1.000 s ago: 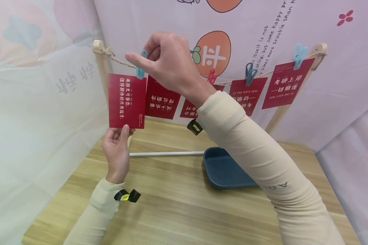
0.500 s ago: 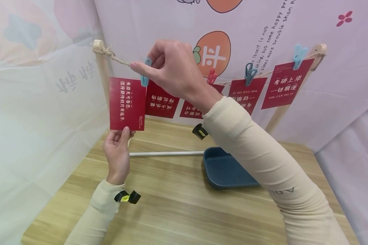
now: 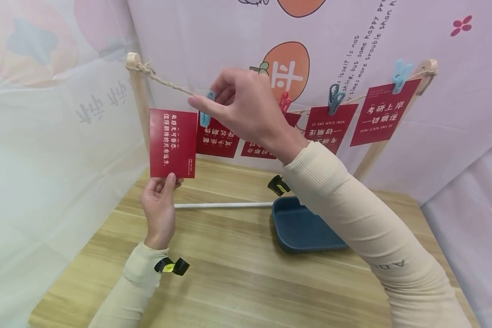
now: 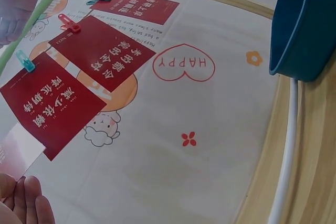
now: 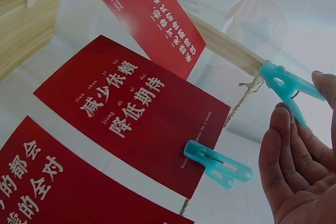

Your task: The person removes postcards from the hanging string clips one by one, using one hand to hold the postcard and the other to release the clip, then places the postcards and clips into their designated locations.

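Note:
A red card (image 3: 173,143) with white writing stands upright below the left end of the twine (image 3: 168,83); my left hand (image 3: 160,209) pinches its bottom edge between thumb and fingers. My right hand (image 3: 250,111) pinches a light blue clothespin (image 3: 205,111) just right of the card's top corner. In the right wrist view the clothespin (image 5: 283,82) is off the card (image 5: 152,22), its handles between thumb and fingertips. Beside it hangs another red card (image 5: 131,114), clipped by a second light blue clothespin (image 5: 218,163). My left fingers (image 4: 29,203) show at the left wrist view's lower corner.
Several red cards, such as the rightmost card (image 3: 385,111), hang from the twine between two wooden posts (image 3: 137,91). A red clothespin (image 3: 284,102) and a dark teal clothespin (image 3: 335,99) hold others. A blue tray (image 3: 299,232) and a white rod (image 3: 225,205) lie on the wooden table (image 3: 213,282).
My right hand has moved right and down with the clothespin, which has come away from the card's top corner. The card and my left hand have shifted slightly down and right.

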`<state>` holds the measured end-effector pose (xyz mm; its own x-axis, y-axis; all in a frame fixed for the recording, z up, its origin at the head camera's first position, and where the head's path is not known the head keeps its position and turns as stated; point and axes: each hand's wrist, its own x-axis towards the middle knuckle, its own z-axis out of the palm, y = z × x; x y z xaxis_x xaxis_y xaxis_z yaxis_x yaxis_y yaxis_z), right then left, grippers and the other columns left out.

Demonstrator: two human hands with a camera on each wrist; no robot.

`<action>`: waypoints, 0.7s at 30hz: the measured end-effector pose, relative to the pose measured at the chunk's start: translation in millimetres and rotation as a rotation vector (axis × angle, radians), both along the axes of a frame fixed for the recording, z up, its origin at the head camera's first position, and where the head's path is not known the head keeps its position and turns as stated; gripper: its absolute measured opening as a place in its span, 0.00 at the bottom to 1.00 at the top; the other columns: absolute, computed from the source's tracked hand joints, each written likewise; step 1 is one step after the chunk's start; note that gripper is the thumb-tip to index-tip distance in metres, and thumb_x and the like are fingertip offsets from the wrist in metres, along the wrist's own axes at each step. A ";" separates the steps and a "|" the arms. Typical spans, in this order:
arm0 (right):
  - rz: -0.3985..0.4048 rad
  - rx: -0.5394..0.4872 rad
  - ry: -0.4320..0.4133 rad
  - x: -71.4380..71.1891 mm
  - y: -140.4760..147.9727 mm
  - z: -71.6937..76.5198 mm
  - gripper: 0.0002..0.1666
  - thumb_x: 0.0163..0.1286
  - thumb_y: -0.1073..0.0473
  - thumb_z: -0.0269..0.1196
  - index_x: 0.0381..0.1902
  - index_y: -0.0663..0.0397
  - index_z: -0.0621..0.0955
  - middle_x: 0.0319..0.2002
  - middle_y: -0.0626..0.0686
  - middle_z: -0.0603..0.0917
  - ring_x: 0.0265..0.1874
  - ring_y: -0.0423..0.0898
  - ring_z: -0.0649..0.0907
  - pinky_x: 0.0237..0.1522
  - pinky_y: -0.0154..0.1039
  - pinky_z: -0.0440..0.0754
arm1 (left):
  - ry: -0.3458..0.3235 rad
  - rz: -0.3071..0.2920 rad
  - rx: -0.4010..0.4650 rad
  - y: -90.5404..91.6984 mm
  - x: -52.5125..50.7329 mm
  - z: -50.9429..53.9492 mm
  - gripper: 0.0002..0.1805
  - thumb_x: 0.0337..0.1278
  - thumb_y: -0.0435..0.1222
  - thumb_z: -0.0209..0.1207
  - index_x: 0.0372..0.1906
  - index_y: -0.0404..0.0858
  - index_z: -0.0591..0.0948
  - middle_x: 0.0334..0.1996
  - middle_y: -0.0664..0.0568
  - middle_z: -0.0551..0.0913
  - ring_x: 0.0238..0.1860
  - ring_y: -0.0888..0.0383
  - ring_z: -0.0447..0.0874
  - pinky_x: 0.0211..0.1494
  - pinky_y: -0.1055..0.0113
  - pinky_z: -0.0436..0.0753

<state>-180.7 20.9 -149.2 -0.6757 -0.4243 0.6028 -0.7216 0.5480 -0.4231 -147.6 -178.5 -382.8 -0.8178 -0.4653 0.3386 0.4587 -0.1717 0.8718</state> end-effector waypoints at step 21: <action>-0.053 0.027 -0.075 3.0 31.5 -23.4 0.22 0.68 0.44 0.74 0.44 0.58 0.88 0.39 0.54 0.93 0.38 0.45 0.91 0.45 0.39 0.90 | -0.068 0.001 0.009 -5.2 2.9 -11.3 0.09 0.77 0.38 0.60 0.52 0.37 0.81 0.41 0.55 0.88 0.44 0.61 0.86 0.58 0.71 0.88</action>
